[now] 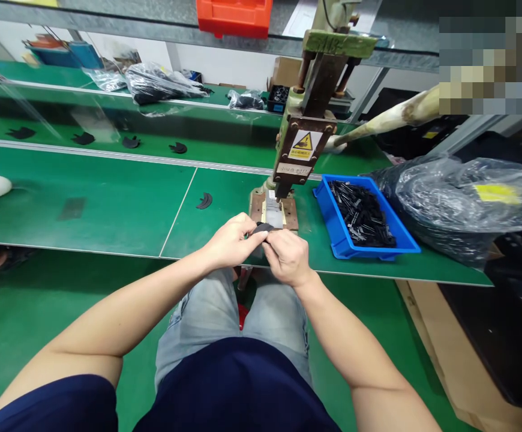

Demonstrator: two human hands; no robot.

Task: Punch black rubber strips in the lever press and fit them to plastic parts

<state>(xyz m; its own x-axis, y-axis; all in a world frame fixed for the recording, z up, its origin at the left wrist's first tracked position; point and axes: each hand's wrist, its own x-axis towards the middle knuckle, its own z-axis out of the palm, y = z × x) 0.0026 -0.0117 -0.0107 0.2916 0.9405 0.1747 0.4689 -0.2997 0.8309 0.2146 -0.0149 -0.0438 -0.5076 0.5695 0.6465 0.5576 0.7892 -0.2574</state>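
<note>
Both hands meet at the table's front edge, just before the base of a hand press. My left hand pinches a small curved black plastic part from the left. On the same part, the fingers of my right hand are closed from the right. Fingers cover much of the part, so its full outline is hidden. A similar curved black piece lies on the green tabletop, left of the press.
To the right of the press stands a blue bin full of thin black parts, beside a large plastic bag. Several black pieces lie in a row on the strip behind. An orange bin sits on the shelf above.
</note>
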